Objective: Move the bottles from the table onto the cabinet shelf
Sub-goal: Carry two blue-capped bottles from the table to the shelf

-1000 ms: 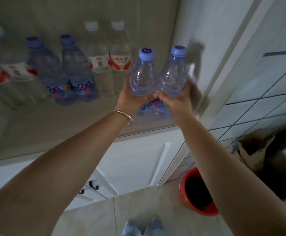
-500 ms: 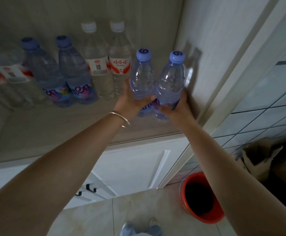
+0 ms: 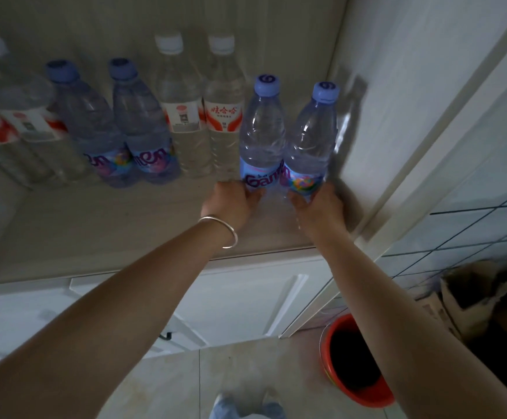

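Two blue-capped water bottles stand side by side at the right end of the cabinet shelf [image 3: 101,231]. My left hand [image 3: 231,201] is wrapped around the base of the left one [image 3: 262,137]. My right hand [image 3: 318,204] holds the base of the right one [image 3: 309,146], close to the cabinet's side wall. Both bottles are upright and touch each other. Further left on the shelf stand two white-capped bottles [image 3: 197,116] with red labels, two more blue-capped bottles [image 3: 116,131], and blurred red-labelled bottles [image 3: 7,125] at the far left.
The white cabinet side wall [image 3: 397,116] rises right beside the right bottle. Below the shelf are white cabinet doors [image 3: 246,303] with a dark handle. On the tiled floor stand a red bucket [image 3: 336,385] and an open cardboard box [image 3: 481,300] at the right.
Both hands have slid down from the bottles' middles to their bases. The two bottles have moved back and now stand upright on the shelf in line with the row.
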